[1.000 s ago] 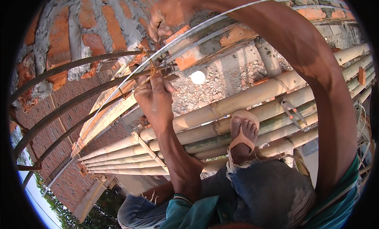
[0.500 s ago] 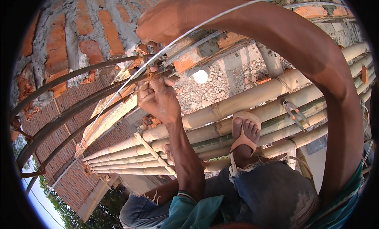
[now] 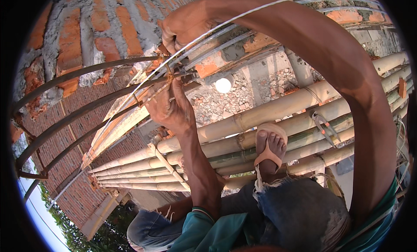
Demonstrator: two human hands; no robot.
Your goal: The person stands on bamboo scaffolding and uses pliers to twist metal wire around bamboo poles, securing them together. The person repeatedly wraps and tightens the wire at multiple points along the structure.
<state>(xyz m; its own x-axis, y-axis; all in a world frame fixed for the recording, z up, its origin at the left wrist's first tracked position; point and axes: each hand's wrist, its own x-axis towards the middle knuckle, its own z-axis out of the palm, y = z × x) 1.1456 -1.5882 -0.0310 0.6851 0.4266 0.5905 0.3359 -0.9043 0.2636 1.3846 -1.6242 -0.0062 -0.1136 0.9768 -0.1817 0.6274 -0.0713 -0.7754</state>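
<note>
Long dark steel bars (image 3: 93,101) curve in from the left beside the brick wall, with thin rusty stirrups across them. My left hand (image 3: 170,107) is closed around a rusty stirrup (image 3: 168,71) near the bars' right ends, thumb pointing up along it. Just above, my right hand (image 3: 186,27) reaches over from the right with curled fingers at the top bar's end. What those fingers hold is hidden. A pale wire-like strand (image 3: 208,34) runs in front of both hands. Pincers with orange-marked handles (image 3: 325,127) lie on the bamboo poles, away from my hands.
My sandalled foot (image 3: 270,150) rests on a platform of bamboo poles (image 3: 278,126). A rough brick wall (image 3: 69,48) rises at upper left, with a wooden plank (image 3: 115,134) below the bars. Far below lies brick rubble (image 3: 217,106). A brick ledge (image 3: 208,65) is beside my hands.
My left hand has shifted slightly left, its thumb straighter against the stirrup. My right hand has moved a little right and turned, showing more of its curled fingers.
</note>
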